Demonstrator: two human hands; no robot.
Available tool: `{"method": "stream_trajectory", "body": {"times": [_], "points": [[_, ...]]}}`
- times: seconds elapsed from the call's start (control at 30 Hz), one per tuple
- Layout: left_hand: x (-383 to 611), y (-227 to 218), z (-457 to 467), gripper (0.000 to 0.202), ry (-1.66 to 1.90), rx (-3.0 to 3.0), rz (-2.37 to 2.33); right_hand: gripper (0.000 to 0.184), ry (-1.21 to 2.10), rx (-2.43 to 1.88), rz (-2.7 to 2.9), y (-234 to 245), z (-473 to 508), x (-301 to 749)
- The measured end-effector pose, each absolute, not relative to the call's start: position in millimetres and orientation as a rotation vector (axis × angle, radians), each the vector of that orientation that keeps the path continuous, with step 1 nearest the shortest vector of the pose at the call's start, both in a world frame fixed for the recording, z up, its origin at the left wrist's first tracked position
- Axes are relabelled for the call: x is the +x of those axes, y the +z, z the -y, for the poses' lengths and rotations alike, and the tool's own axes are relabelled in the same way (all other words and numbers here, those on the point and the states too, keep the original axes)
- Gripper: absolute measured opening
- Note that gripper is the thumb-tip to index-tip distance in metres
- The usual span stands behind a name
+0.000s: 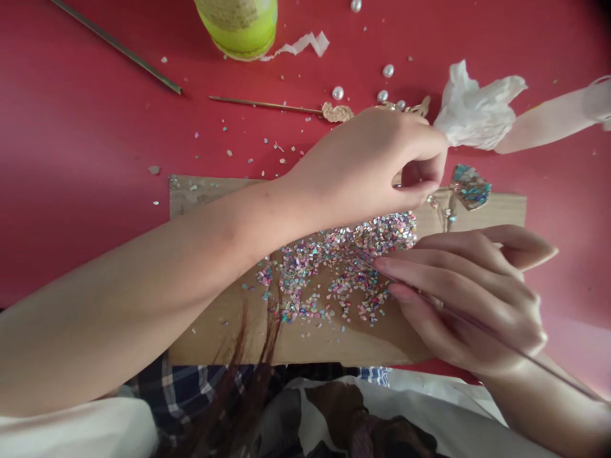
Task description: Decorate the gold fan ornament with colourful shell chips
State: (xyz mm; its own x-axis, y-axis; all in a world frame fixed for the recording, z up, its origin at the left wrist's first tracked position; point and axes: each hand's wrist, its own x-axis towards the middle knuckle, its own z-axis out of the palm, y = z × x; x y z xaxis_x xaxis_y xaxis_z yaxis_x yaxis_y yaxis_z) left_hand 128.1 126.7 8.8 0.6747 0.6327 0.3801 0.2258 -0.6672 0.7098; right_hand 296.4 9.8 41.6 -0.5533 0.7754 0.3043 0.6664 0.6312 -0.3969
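Red painted tabletop (86,127) carries a long tan cardboard strip (214,340), laid flat before the person, with a loose spread of multicoloured crushed shell chips (329,270) across its middle. The flat strip appears to serve as a working bed for the chips, though strays lie on the red surface beyond it.

Right hand (470,299) sits low at the right of the spread, palm down, its long fingers (429,270) extended and close together. A slender dark rod (563,378) lies along the hand and runs out past the wrist; its low angle seems to bring the far end toward the chips, where that end cannot be traced. Left arm (157,273) crosses from the left of view, leading to left hand (363,165), held above the upper edge of the spread. Its fingers (420,152) curl inward toward the thumb; whether they grip anything cannot be told.

Beyond the hands are a yellow-green bottle (238,28), white pearl beads (388,70), crumpled white tissue (477,108), and a teal shell-covered piece (470,187) at the strip's far edge.
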Motion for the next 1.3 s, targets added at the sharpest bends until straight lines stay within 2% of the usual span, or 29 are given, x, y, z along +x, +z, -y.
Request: {"method": "stream_trajectory", "body": {"times": [0.17,0.4,0.5,0.63,0.77,0.9,1.07,1.17,1.3], "points": [[130.4,6.8,-128.3,0.011,0.779,2.268,-0.706,0.025,0.201,-1.167,2.481,32.2,-6.0,289.3],[128.5,6.6,-128.8,0.01,0.773,2.294,-0.674,0.018,0.381,-1.0,2.498,33.7,-2.3,289.9],[129.2,6.9,-128.5,0.011,0.757,2.298,-0.7,0.016,0.352,-1.031,2.482,35.7,-2.7,290.5],[129.8,6.7,-128.1,0.012,0.758,2.296,-0.708,0.028,0.212,-1.081,2.523,33.6,-3.3,288.9],[129.2,6.6,-127.8,0.013,0.763,2.292,-0.7,0.039,0.367,-0.971,2.643,30.8,-2.0,288.9],[128.6,7.1,-127.7,0.014,0.74,2.288,-0.708,0.031,0.45,-0.849,2.653,32.4,-0.9,291.8],[128.8,7.4,-127.6,0.011,0.766,2.278,-0.7,0.024,0.362,-0.911,2.573,36.8,-2.1,293.7],[129.0,7.8,-127.6,0.015,0.75,2.286,-0.695,0.028,0.292,-1.021,2.549,35.4,-3.7,293.0],[129.2,8.1,-127.5,0.014,0.755,2.289,-0.683,0.032,0.372,-0.959,2.616,31.2,-2.7,291.4]]}}
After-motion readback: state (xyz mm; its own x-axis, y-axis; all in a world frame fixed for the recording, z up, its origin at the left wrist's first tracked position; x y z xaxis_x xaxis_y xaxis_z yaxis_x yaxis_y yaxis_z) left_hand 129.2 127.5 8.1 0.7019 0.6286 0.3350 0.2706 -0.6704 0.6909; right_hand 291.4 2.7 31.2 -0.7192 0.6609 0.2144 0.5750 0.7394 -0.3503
